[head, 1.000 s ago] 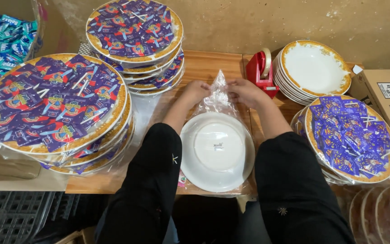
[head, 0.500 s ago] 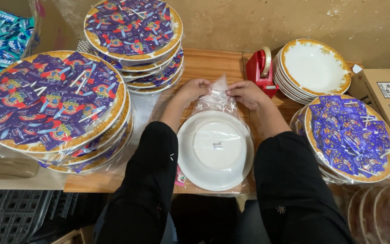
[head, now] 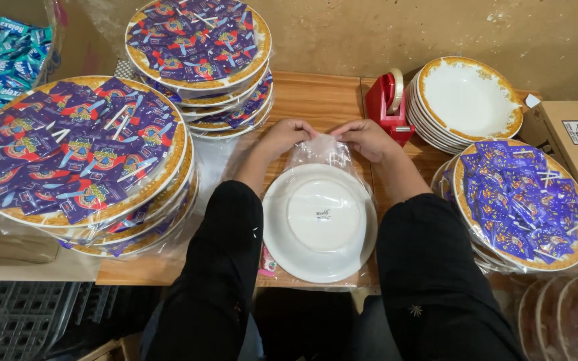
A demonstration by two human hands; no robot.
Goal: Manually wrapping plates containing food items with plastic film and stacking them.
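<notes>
Evidently both the left hand (head: 287, 136) and right hand (head: 364, 137) pinch the clear bag (head: 318, 152) gathered beyond the overturned white plate (head: 320, 221) near the table's (head: 322, 97) front edge, closing it.

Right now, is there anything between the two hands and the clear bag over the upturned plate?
Nothing visible does. The left hand and right hand already pinch the clear bag at its far end, beyond the white plate.

The left hand (head: 287, 136) and right hand (head: 364, 137) drew closer together over the clear plastic bag (head: 320, 152), flattening its gathered top lower against the upturned white plate (head: 320, 222).
</notes>
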